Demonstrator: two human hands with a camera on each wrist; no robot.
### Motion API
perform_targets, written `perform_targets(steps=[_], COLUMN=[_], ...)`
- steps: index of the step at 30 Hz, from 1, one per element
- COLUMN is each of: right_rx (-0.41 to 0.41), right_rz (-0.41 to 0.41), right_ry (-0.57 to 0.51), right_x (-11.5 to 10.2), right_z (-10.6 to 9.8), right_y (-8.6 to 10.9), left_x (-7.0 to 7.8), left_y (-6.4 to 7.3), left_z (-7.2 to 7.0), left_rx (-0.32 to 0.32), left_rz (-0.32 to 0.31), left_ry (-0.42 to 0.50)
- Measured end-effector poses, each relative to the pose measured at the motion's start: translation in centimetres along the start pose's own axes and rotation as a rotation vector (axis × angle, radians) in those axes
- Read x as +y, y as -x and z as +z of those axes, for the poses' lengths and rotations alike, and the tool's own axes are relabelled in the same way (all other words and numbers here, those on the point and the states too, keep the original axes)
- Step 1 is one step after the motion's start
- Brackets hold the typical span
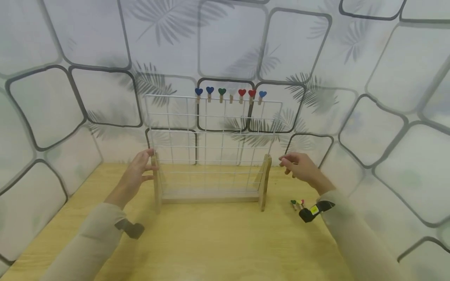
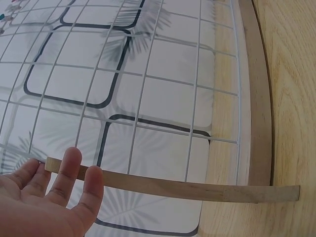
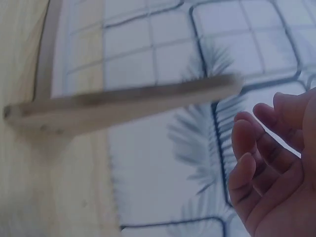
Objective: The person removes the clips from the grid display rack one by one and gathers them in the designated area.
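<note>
A white wire grid rack (image 1: pixel 214 147) stands upright on the table in a wooden base with two side posts. My left hand (image 1: pixel 138 169) is at the rack's left post (image 1: pixel 157 183), fingers spread. In the left wrist view its fingertips (image 2: pixel 72 157) lie along the post's upper end. My right hand (image 1: pixel 298 166) hovers just right of the right post (image 1: pixel 265 182), fingers loosely bent and holding nothing. In the right wrist view a gap shows between that hand (image 3: pixel 276 173) and the post. Several small heart-topped clothespins (image 1: pixel 222 93) in blue, green, white and red are clipped along the top wire.
Loose clothespins (image 1: pixel 294 205) with green, yellow and pink tops lie on the wooden table (image 1: pixel 214 242) under my right forearm. A patterned white wall covering (image 1: pixel 168 50) surrounds the table behind and at both sides.
</note>
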State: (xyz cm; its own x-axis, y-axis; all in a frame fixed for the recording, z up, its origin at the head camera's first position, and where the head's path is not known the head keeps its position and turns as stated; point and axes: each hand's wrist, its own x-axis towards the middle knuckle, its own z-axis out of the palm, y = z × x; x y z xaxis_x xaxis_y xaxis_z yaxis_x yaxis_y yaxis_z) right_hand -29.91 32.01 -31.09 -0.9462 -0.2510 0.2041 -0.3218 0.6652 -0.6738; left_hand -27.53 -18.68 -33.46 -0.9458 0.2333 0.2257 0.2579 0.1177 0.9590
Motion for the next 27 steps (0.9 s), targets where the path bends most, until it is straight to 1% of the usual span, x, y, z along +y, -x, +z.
perform_targets(steps=[6, 9, 15, 19, 21, 27], right_rx=[-0.050, -0.091, -0.152, -0.155, -0.145, -0.133], right_rz=[-0.048, -0.079, -0.208, -0.296, -0.323, -0.345], right_ry=[-0.121, -0.188, -0.237, -0.263, -0.263, -0.297], right_x=[-5.6, -8.2, -13.4, -16.7, -18.3, -22.1], right_z=[0.3, 0.5, 0.9, 1.1, 1.2, 1.4], right_y=[-1.9, -2.5, -3.6, -4.4, -4.9, -6.6], left_x=[0.1, 0.1, 0.0, 0.1, 0.1, 0.3], left_y=[0.0, 0.0, -0.1, -0.1, -0.1, 0.1], left_z=[0.1, 0.1, 0.2, 0.2, 0.2, 0.2], left_rx=[0.009, 0.010, 0.006, 0.004, 0.005, 0.009], left_rz=[0.001, 0.000, -0.001, -0.004, -0.005, -0.008], left_ry=[-0.007, -0.002, 0.011, 0.012, 0.012, 0.013])
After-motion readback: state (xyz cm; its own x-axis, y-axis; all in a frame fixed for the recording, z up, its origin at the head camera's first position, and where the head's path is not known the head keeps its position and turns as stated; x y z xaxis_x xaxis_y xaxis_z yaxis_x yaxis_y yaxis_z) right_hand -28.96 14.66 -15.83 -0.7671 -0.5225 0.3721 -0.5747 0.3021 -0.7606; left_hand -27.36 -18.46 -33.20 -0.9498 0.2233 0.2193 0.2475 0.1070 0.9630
